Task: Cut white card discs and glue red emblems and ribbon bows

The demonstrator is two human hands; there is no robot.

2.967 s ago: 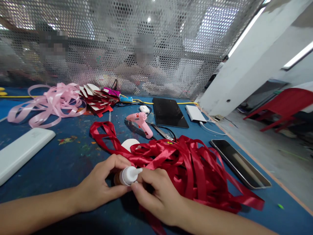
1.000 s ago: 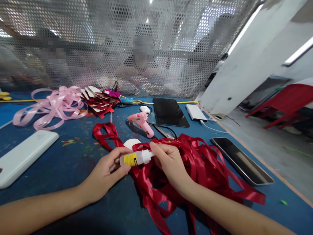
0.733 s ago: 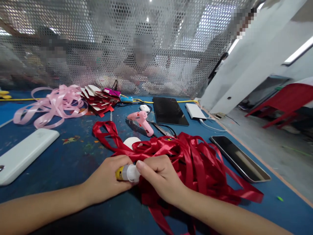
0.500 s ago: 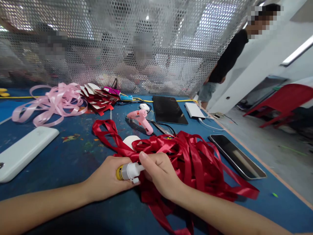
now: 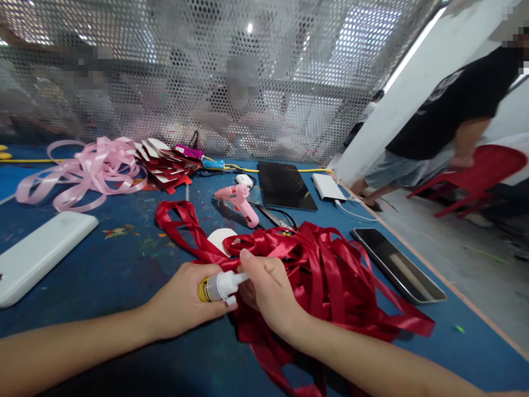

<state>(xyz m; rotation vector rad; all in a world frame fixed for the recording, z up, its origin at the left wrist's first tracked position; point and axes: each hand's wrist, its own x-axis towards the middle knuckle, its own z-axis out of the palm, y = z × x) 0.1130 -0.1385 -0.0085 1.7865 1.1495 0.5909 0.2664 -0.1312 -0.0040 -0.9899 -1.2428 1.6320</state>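
My left hand [image 5: 182, 303] is wrapped round a small glue bottle [image 5: 214, 288] with a yellow label and a white nozzle that points right. The nozzle tip reaches the closed fingers of my right hand [image 5: 270, 292]; what those fingers pinch is hidden. Under and beside my right hand lies a tangled heap of shiny red ribbon [image 5: 326, 264]. A white round piece [image 5: 221, 240] lies partly beneath the ribbon. Just behind it rest a pink glue gun [image 5: 238, 203] and a pair of scissors [image 5: 275, 218].
On the blue table [image 5: 136, 264] are pink ribbon [image 5: 99, 173], red and white cards [image 5: 163, 165], a white case [image 5: 45, 253], a black tablet [image 5: 285, 186], a power bank [image 5: 328, 187] and a phone [image 5: 399, 266]. Mesh stands behind. A person [image 5: 450, 110] is at the right.
The nozzle shows a little more between my hands, and my right thumb has shifted slightly. The person in black has come closer at the right, beside the red chair.
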